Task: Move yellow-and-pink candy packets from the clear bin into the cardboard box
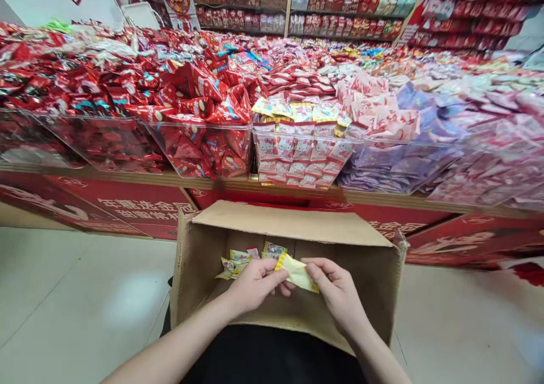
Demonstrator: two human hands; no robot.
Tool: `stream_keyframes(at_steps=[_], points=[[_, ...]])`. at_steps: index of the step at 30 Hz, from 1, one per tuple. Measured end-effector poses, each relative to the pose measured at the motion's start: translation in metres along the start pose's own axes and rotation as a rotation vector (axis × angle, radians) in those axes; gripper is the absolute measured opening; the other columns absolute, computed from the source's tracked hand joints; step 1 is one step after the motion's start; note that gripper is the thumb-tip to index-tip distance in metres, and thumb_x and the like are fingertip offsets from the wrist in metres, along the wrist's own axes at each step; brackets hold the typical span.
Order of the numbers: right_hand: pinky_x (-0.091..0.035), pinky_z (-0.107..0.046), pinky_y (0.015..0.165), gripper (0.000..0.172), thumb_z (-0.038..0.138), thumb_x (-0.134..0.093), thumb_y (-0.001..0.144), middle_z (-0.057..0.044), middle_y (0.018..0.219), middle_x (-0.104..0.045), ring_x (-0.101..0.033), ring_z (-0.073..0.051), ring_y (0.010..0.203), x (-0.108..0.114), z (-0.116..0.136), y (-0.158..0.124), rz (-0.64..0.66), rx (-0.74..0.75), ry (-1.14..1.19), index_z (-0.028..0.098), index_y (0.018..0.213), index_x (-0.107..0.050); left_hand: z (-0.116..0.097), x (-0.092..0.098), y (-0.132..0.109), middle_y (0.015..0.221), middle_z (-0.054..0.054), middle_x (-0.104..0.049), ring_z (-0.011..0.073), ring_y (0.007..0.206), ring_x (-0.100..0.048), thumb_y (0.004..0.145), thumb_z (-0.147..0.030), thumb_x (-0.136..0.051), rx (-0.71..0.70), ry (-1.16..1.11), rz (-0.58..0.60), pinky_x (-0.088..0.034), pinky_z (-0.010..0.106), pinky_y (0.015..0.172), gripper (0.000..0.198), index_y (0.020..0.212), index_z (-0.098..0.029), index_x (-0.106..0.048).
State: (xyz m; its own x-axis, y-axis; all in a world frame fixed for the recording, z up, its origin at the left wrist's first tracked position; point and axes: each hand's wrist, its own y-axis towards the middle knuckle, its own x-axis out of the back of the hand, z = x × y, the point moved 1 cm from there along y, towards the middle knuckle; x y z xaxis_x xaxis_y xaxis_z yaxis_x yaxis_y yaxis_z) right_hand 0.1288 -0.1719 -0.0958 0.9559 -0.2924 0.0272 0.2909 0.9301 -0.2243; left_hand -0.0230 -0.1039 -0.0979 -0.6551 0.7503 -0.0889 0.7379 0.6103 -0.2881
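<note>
A small yellow candy packet (298, 274) is stretched between my two hands above an open cardboard box (289, 222). My left hand (257, 282) pinches its left end, and my right hand (334, 288) grips its right end. Below them, on the left part of the box floor, lie several more yellow packets (232, 266) and one pink packet (253, 252). Straight ahead is a clear bin (304, 157), its front lined with rows of pink and white cartoon-cat packets (293, 166); yellow packets (304, 111) lie on top.
Left of that bin, clear bins hold red wrapped candies (208, 106). To the right are purple packets (425, 118) and pink packets (505, 129). A wooden ledge (170, 178) with red panels runs beneath the bins. Stocked shelves (242, 4) stand behind; pale floor tiles (97, 293) surround the box.
</note>
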Motion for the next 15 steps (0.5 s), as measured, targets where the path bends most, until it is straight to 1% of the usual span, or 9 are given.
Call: stream_keyframes(at_steps=[3,4,6,8,9,10,12,14,15], points=[[-0.047,-0.028,0.059,0.022,0.034,-0.055,0.072,-0.006,0.073,-0.065,-0.058,-0.016,0.065,0.000,0.007,0.000,-0.025,0.076,0.002,0.015,0.083,-0.061,-0.010,0.000,-0.001,0.069,0.003,-0.064,0.0112,0.061,-0.058,0.077,-0.034,-0.050,-0.063,-0.064,-0.053,-0.036,0.019,0.050,0.025,0.080,-0.013,-0.061],[-0.047,-0.029,0.061,0.018,0.030,-0.055,0.072,-0.006,0.075,-0.065,-0.058,-0.017,0.068,0.002,0.013,0.000,-0.021,0.164,-0.040,0.017,0.082,-0.061,-0.014,0.000,-0.002,0.069,0.003,-0.064,0.0112,0.062,-0.058,0.077,-0.035,-0.051,-0.072,-0.131,-0.064,-0.037,0.019,0.051,0.024,0.084,-0.014,-0.061],[-0.047,-0.033,0.069,0.014,0.019,-0.056,0.072,-0.005,0.082,-0.065,-0.058,-0.018,0.078,0.004,0.026,-0.003,0.013,0.440,-0.159,0.020,0.085,-0.062,-0.026,-0.002,-0.004,0.077,0.003,-0.063,0.0125,0.068,-0.058,0.075,-0.037,-0.053,-0.084,-0.334,-0.048,-0.041,0.022,0.058,0.030,0.098,-0.018,-0.056],[-0.044,-0.037,0.077,0.024,0.010,-0.056,0.070,-0.004,0.089,-0.064,-0.055,-0.019,0.087,0.003,0.039,-0.008,0.073,0.705,-0.284,0.024,0.089,-0.061,-0.039,-0.004,-0.008,0.090,0.004,-0.061,0.0143,0.080,-0.057,0.074,-0.035,-0.056,-0.103,-0.509,-0.018,-0.043,0.027,0.069,0.038,0.108,-0.022,-0.048],[-0.043,-0.038,0.079,0.027,0.007,-0.056,0.069,-0.004,0.092,-0.063,-0.053,-0.020,0.091,0.002,0.043,-0.010,0.099,0.783,-0.336,0.025,0.089,-0.061,-0.045,-0.005,-0.010,0.096,0.004,-0.059,0.0144,0.084,-0.056,0.073,-0.032,-0.057,-0.117,-0.542,-0.014,-0.042,0.028,0.073,0.040,0.110,-0.023,-0.045],[-0.042,-0.040,0.081,0.029,0.006,-0.056,0.068,-0.004,0.095,-0.062,-0.052,-0.020,0.094,0.000,0.046,-0.012,0.103,0.820,-0.371,0.025,0.089,-0.061,-0.051,-0.006,-0.012,0.099,0.004,-0.058,0.0140,0.086,-0.055,0.073,-0.027,-0.058,-0.136,-0.538,-0.021,-0.041,0.027,0.076,0.040,0.111,-0.024,-0.044],[-0.042,-0.040,0.082,0.028,0.008,-0.056,0.069,-0.006,0.104,-0.058,-0.049,-0.022,0.100,-0.004,0.047,-0.014,0.023,0.785,-0.375,0.024,0.092,-0.059,-0.058,-0.006,-0.014,0.099,0.003,-0.058,0.0125,0.084,-0.056,0.074,-0.019,-0.057,-0.167,-0.482,-0.049,-0.042,0.025,0.075,0.042,0.112,-0.025,-0.041],[-0.045,-0.037,0.079,0.031,0.014,-0.055,0.071,-0.009,0.110,-0.054,-0.049,-0.022,0.100,-0.008,0.043,-0.013,-0.093,0.663,-0.287,0.023,0.101,-0.053,-0.062,-0.006,-0.013,0.096,0.003,-0.059,0.0123,0.079,-0.057,0.074,-0.016,-0.057,-0.198,-0.426,-0.074,-0.043,0.024,0.071,0.045,0.114,-0.026,-0.038],[-0.047,-0.035,0.076,0.033,0.017,-0.054,0.072,-0.010,0.108,-0.054,-0.052,-0.021,0.096,-0.009,0.040,-0.011,-0.113,0.580,-0.227,0.021,0.105,-0.050,-0.063,-0.006,-0.013,0.093,0.003,-0.059,0.0125,0.077,-0.057,0.073,-0.016,-0.057,-0.209,-0.404,-0.090,-0.044,0.025,0.070,0.047,0.115,-0.025,-0.036]])
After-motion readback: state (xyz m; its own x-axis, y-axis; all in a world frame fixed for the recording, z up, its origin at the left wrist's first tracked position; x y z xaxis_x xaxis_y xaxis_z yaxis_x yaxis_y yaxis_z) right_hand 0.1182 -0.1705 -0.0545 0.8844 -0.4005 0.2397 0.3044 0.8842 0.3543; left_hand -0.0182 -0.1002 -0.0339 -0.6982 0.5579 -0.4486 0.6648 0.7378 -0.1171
